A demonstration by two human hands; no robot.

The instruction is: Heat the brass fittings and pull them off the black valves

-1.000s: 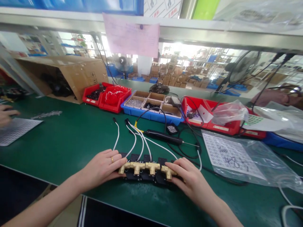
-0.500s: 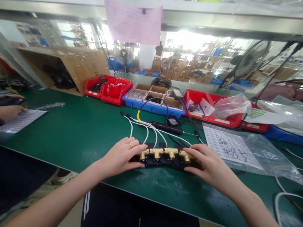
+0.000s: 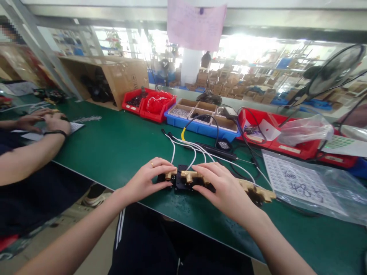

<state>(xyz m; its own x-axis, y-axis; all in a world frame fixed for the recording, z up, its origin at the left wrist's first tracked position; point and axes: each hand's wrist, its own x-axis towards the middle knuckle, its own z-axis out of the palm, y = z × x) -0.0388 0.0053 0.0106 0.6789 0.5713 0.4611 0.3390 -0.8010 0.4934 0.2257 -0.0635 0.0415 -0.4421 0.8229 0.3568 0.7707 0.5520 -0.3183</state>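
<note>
A row of brass valves on black bodies [image 3: 187, 178] lies near the front edge of the green table [image 3: 114, 145], with white wires [image 3: 183, 147] running away from it. My left hand [image 3: 149, 177], wearing a ring, is curled over the row's left end. My right hand [image 3: 222, 187] is bent over the middle valves, fingertips pressing on them. The two rightmost valves [image 3: 258, 193] stick out uncovered past my right wrist.
Behind the row lie a black pen-shaped tool [image 3: 219, 151] and dark cables. Red bins [image 3: 149, 103], a blue divided tray [image 3: 197, 122] and another red bin [image 3: 275, 143] line the back. A bagged label sheet [image 3: 301, 183] lies right. A co-worker's hands [image 3: 46, 120] rest left.
My right hand has slid left from the row's right end onto its middle, uncovering two valves. The view has swung left, bringing the co-worker's arms in.
</note>
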